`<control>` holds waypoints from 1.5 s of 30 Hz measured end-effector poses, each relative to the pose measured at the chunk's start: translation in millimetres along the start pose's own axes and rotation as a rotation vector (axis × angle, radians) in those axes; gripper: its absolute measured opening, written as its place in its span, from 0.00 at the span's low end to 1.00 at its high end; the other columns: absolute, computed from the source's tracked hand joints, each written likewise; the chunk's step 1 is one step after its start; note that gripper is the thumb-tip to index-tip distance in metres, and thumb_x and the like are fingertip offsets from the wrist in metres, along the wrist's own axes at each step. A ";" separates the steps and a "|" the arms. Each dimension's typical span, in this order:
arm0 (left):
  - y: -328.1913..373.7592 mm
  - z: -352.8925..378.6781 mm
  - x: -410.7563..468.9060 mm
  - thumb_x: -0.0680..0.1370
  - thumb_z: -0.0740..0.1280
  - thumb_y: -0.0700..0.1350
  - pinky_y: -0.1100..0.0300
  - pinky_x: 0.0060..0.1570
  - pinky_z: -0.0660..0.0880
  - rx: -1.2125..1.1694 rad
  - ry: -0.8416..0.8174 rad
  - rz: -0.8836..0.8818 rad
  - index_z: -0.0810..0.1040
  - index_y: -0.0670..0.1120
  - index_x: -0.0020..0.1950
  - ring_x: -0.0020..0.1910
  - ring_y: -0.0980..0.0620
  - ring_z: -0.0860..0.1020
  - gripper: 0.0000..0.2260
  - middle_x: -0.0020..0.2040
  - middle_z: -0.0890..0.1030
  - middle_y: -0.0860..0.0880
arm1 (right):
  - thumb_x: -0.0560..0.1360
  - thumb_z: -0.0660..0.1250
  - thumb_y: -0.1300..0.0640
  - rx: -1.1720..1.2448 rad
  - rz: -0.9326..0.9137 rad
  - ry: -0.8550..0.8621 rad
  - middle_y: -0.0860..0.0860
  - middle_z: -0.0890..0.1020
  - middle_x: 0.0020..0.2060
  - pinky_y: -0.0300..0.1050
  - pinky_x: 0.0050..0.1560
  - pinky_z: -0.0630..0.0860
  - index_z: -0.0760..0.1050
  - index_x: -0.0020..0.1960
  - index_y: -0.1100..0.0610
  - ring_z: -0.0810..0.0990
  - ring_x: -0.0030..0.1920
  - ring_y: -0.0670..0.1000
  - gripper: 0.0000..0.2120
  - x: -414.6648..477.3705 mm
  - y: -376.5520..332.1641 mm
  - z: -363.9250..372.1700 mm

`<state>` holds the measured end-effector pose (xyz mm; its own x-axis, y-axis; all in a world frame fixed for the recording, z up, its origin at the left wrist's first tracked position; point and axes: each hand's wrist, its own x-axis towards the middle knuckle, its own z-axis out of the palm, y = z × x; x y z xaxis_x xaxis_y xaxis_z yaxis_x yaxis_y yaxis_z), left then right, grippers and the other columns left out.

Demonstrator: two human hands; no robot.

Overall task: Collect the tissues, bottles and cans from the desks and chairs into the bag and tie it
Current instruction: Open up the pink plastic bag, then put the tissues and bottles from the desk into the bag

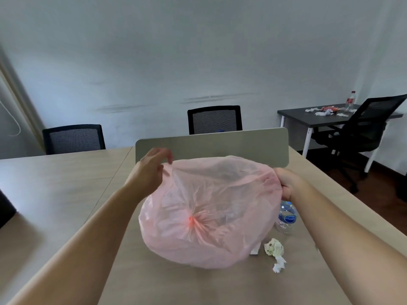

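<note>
I hold a thin pink plastic bag point(209, 208) spread wide over the wooden desk point(66, 194), its gathered bottom seam facing me. My left hand point(152, 168) pinches the bag's rim at the upper left. My right hand point(286, 183) grips the rim at the right. A clear water bottle point(286, 217) with a blue label lies on the desk just right of the bag, partly hidden by it. Crumpled tissues point(275, 252) lie in front of the bottle. On the far dark desk point(297, 119) stand a red-labelled bottle point(350, 101) and more scattered tissues point(319, 112).
A grey divider panel point(220, 144) stands behind the bag. Two black mesh chairs point(73, 138) point(214, 119) sit beyond the wooden desk, and a black swivel chair point(363, 130) stands by the dark desk at the right. A pale wall closes the back.
</note>
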<state>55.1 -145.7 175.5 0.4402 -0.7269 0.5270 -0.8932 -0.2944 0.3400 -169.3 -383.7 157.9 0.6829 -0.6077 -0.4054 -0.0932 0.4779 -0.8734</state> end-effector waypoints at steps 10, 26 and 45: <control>-8.5 0.1 -1.8 0.75 0.65 0.41 0.51 0.56 0.75 0.239 0.078 -0.260 0.76 0.44 0.63 0.57 0.43 0.77 0.16 0.65 0.75 0.49 | 0.72 0.62 0.62 -1.320 -0.572 0.327 0.58 0.78 0.59 0.49 0.50 0.75 0.66 0.65 0.49 0.78 0.55 0.60 0.22 23.7 41.2 42.9; -62.1 27.1 -12.9 0.70 0.64 0.31 0.52 0.48 0.74 0.341 -0.105 -0.502 0.50 0.45 0.76 0.64 0.41 0.74 0.38 0.79 0.48 0.53 | 0.78 0.60 0.54 -1.550 -0.349 0.146 0.56 0.54 0.77 0.52 0.70 0.64 0.57 0.75 0.46 0.63 0.72 0.60 0.28 131.0 56.6 26.5; -18.7 45.3 -7.5 0.70 0.65 0.35 0.59 0.43 0.69 0.163 -0.101 -0.517 0.49 0.46 0.77 0.64 0.46 0.73 0.40 0.79 0.47 0.55 | 0.77 0.64 0.59 -0.750 -0.414 -0.051 0.50 0.76 0.35 0.39 0.33 0.72 0.76 0.46 0.55 0.74 0.32 0.48 0.02 91.8 8.4 81.6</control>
<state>64.4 -162.9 129.8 0.8217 -0.5153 0.2435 -0.5689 -0.7156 0.4053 -48.2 -383.7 135.3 0.7979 -0.6026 -0.0177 -0.2711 -0.3325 -0.9033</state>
